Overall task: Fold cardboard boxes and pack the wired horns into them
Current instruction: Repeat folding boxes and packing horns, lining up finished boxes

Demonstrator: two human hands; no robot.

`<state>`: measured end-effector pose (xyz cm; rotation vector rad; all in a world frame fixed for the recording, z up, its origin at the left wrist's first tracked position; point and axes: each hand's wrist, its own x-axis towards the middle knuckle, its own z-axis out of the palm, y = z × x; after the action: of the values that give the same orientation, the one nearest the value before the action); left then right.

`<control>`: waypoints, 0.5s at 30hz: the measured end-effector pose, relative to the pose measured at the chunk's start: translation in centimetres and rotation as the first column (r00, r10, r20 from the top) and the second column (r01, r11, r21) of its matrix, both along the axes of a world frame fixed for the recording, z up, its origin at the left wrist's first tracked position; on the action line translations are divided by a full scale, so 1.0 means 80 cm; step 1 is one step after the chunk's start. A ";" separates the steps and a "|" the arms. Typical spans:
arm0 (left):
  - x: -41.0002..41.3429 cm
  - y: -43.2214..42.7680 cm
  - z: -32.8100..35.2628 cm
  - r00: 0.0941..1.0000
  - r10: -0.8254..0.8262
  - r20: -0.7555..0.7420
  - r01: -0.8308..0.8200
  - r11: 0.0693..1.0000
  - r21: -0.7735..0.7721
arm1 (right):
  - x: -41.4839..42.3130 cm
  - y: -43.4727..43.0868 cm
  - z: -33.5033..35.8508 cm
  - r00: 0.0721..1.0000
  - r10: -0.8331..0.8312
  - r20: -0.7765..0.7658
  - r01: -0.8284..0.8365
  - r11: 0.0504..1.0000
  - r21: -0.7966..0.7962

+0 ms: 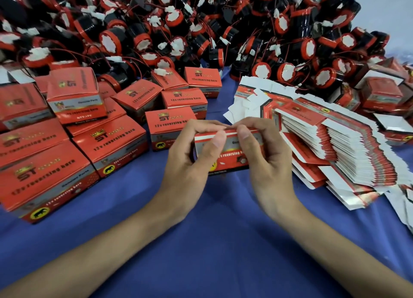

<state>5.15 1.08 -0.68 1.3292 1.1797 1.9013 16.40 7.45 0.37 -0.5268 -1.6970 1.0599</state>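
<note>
Both arms are uncovered: the bare left forearm [100, 248] at near left and the bare right forearm [335, 248] at near right. The left hand [190, 163] and right hand [268, 165] are bare too, with slim fingers [201, 125] and short, plain thumbnails [218, 140].

Glossy cardboard box [232, 158]; seemingly matt cloth [223, 230].

"ST" and "12v reversing horn" on red boxes [169, 123]

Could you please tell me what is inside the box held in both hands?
Only its printed outside shows. The left hand and right hand grip the box, thumbs on its top flap, which covers whatever is inside.
</note>
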 end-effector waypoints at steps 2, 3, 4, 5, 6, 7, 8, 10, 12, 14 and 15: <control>0.005 -0.002 -0.004 0.998 -0.038 -0.053 0.037 0.999 -0.008 | -0.004 0.000 -0.005 0.998 -0.042 -0.048 0.037 0.994 -0.099; 0.007 -0.002 -0.005 0.996 -0.018 -0.082 0.018 1.000 0.001 | -0.006 -0.002 -0.006 0.997 -0.060 -0.058 0.053 0.991 -0.123; 0.008 -0.001 -0.006 0.994 0.019 -0.107 -0.018 1.000 0.015 | -0.008 -0.004 -0.007 0.995 -0.084 -0.059 0.076 0.990 -0.118; 0.009 0.000 -0.007 0.990 0.059 -0.125 -0.057 0.998 0.023 | -0.010 -0.007 -0.009 0.993 -0.103 -0.056 0.097 0.990 -0.106; 0.009 0.002 -0.006 0.987 0.087 -0.135 -0.083 0.996 0.029 | -0.012 -0.010 -0.010 0.992 -0.116 -0.057 0.110 0.989 -0.098; 0.009 0.002 -0.005 0.984 0.101 -0.148 -0.096 0.995 0.038 | -0.013 -0.012 -0.011 0.990 -0.123 -0.065 0.117 0.989 -0.092; 0.007 0.002 -0.004 0.980 0.114 -0.164 -0.106 0.993 0.058 | -0.015 -0.014 -0.010 0.989 -0.128 -0.071 0.121 0.989 -0.085; 0.004 0.001 -0.004 0.984 0.090 -0.156 -0.076 0.993 0.091 | -0.014 -0.015 -0.006 0.990 -0.114 -0.087 0.106 0.991 -0.083; 0.003 -0.002 -0.002 0.993 -0.006 -0.118 0.014 0.997 0.073 | -0.010 -0.014 -0.001 0.992 -0.080 -0.098 0.070 0.993 -0.099; 0.003 -0.004 -0.001 0.990 -0.054 -0.132 0.060 0.997 0.043 | -0.003 -0.011 -0.003 0.994 -0.047 -0.102 0.034 0.992 -0.123; 0.003 -0.004 -0.002 0.986 -0.049 -0.156 0.055 0.998 0.036 | -0.001 -0.012 -0.005 0.995 -0.017 -0.098 0.006 0.993 -0.119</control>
<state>5.38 0.74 -0.83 1.5387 1.1746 1.8202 16.31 6.51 -0.01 -0.5506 -1.5496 1.1652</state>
